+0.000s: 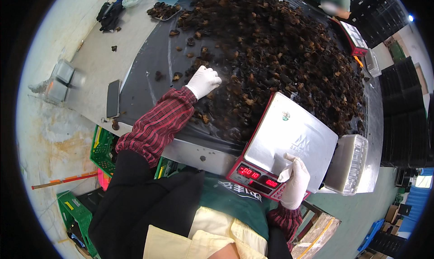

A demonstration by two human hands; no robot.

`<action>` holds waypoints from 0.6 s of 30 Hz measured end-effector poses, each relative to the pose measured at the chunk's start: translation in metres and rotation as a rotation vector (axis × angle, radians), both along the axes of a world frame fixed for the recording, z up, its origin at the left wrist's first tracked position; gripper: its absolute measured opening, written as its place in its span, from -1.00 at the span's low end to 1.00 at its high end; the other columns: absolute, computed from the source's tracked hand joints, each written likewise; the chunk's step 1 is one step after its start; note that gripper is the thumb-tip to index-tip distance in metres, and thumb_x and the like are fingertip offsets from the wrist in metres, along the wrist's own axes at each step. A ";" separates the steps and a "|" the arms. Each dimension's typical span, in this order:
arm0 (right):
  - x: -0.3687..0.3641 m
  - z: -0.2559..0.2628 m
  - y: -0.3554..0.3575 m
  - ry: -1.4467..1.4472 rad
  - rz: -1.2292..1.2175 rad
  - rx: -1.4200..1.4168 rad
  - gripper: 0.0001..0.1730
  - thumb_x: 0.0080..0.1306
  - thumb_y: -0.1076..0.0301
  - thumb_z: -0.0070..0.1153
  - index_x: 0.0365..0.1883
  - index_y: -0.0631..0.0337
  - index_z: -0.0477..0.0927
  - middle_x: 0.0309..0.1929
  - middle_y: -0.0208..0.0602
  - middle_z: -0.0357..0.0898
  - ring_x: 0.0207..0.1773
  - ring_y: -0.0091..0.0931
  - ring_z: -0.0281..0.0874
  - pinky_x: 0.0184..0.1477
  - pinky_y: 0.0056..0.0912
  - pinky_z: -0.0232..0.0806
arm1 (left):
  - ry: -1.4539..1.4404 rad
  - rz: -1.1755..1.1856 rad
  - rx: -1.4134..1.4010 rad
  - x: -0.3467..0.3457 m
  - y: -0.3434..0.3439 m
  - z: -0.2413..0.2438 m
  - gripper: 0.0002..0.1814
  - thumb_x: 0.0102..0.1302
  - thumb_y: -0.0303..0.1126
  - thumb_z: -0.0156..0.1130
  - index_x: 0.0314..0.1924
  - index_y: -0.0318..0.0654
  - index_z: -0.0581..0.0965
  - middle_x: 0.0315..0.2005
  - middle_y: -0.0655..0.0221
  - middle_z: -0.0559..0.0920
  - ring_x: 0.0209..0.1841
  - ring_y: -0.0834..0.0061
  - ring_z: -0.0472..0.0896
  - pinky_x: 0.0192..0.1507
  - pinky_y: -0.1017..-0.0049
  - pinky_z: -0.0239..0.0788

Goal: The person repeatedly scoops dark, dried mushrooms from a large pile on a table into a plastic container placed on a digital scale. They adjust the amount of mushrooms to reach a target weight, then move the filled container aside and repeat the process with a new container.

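Note:
My left hand [205, 81], in a white glove, rests with curled fingers at the near left edge of a large heap of dark dried fungus pieces [271, 45], apparently wood ear. What lies under those fingers is hidden. Over the front of a red digital scale [234, 172] is my right hand [294, 184], also gloved in white. Its thumb and forefinger stand apart, and I see nothing held in it. The scale's steel pan [291, 137] carries no fungus, and its red display is lit. Black plastic sheeting [142, 76] lies beneath the heap.
A stack of clear plastic trays [346, 164] stands right of the scale. At left lie a phone [113, 99] and more clear boxes [61, 79]. A filled tray [164, 11] sits at the back. Across the table are another person [330, 1] and a second scale [352, 37]. Green crates [76, 208] stand below.

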State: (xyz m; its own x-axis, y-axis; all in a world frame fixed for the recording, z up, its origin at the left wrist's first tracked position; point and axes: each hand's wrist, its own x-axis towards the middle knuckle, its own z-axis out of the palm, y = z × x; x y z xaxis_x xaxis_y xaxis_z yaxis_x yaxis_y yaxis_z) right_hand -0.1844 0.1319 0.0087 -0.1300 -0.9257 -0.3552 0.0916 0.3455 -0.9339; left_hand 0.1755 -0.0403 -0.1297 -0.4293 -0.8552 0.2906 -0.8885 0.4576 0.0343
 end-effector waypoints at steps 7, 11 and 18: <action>-0.008 -0.001 0.007 -0.003 -0.011 -0.010 -0.63 0.49 0.32 -0.22 -0.08 0.48 0.52 -0.70 -0.50 0.31 -0.66 -0.67 0.33 -0.53 -0.67 0.22 | 0.240 0.064 0.134 0.016 0.003 0.001 -0.91 0.09 -0.28 0.32 -0.38 -0.04 0.64 -0.42 0.52 0.68 -0.34 0.51 0.57 0.01 0.46 0.18; -0.018 0.003 0.006 0.087 -0.004 -0.061 -0.65 0.48 0.34 -0.23 -0.11 0.43 0.55 -0.69 -0.48 0.36 -0.65 -0.67 0.35 -0.52 -0.67 0.22 | 0.535 0.070 0.089 0.024 0.031 0.028 -0.87 0.14 -0.32 0.29 -0.36 -0.20 0.64 -0.38 0.35 0.68 -0.26 0.37 0.62 -0.08 0.42 0.38; -0.128 -0.023 -0.025 0.990 -0.255 -0.374 -0.72 0.43 0.39 -0.16 -0.09 0.29 0.57 -0.44 -0.28 0.57 -0.44 -0.54 0.53 -0.32 -0.51 0.35 | 0.529 0.238 0.106 0.049 0.098 0.061 -0.87 0.19 -0.40 0.26 -0.27 -0.25 0.63 -0.35 0.30 0.65 -0.22 0.31 0.61 -0.11 0.42 0.42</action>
